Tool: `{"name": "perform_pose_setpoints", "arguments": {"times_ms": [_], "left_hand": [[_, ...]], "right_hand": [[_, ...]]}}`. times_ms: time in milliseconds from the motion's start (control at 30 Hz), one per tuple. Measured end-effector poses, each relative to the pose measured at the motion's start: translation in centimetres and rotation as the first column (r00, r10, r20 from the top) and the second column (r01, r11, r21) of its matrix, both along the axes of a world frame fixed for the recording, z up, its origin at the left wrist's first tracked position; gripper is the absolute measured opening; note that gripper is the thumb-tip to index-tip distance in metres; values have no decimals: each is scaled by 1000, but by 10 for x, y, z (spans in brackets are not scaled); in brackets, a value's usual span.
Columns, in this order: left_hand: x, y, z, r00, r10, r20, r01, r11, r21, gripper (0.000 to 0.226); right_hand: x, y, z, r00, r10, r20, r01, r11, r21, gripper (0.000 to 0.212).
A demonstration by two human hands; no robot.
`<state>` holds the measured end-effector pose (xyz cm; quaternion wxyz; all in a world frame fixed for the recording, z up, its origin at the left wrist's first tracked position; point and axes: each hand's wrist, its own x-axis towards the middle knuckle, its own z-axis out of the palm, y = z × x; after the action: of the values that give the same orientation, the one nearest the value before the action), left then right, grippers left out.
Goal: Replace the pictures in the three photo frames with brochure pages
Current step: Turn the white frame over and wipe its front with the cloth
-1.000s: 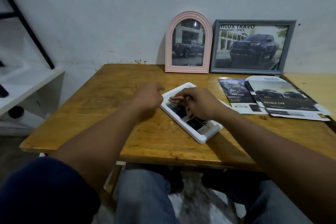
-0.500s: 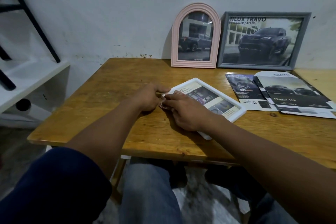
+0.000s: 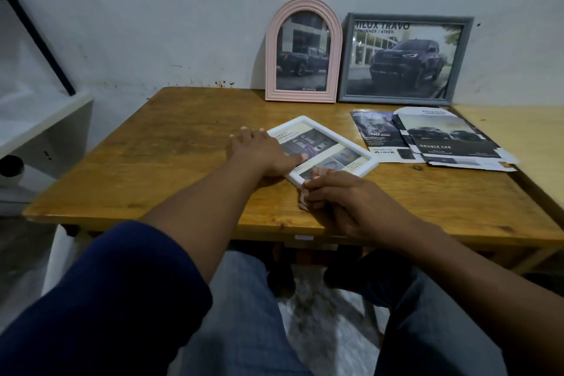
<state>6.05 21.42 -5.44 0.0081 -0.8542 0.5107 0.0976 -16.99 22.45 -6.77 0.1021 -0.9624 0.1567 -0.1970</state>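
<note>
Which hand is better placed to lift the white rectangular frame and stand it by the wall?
Right, probably. The right hand curls its fingers round the near corner of the white rectangular frame; the left hand only lies flat on top, fingers spread.

My white frame (image 3: 373, 162) shows a cream page with dark photo panels. The pink frame (image 3: 271, 70) and the grey frame (image 3: 345, 55) each show a dark blue-black truck. The brochure pages (image 3: 451, 143) are black with white margins (one has a dull yellow sky). The table (image 3: 183, 146) is honey-brown, streaked with darker grain. My sleeve (image 3: 106, 299) is navy, my jeans (image 3: 244, 330) faded blue.
</note>
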Motion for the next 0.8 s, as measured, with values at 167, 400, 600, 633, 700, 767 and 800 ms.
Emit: {"name": "perform_pose_setpoints", "arguments": {"times_ms": [167, 400, 600, 633, 700, 767, 800], "left_hand": [[1, -1, -15, 989, -151, 5, 150, 980, -129, 82], [4, -4, -25, 977, -215, 5, 214, 970, -115, 64], [4, -8, -28, 975, -218, 39, 221, 968, -117, 62], [6, -9, -28, 974, -224, 44, 227, 967, -117, 61], [9, -11, -26, 969, -244, 46, 248, 963, -108, 61], [11, -11, -24, 962, -272, 33, 274, 956, -103, 60], [12, -12, -22, 958, -284, 27, 286, 952, -109, 60]], "right_hand": [[-21, -39, 17, 833, -448, 325, 376, 889, 262, 47], [-5, -31, -6, 821, -569, -56, 571, 810, 135, 44], [20, 22, -11, 846, -532, -35, 534, 845, 43, 45], [22, 30, -10, 871, -491, -29, 491, 870, 47, 44], [19, 39, -5, 917, -398, 13, 396, 914, 84, 47], [5, 37, 6, 951, -298, 83, 279, 942, 189, 47], [-4, 33, 14, 954, -272, 128, 235, 939, 250, 45]]}}
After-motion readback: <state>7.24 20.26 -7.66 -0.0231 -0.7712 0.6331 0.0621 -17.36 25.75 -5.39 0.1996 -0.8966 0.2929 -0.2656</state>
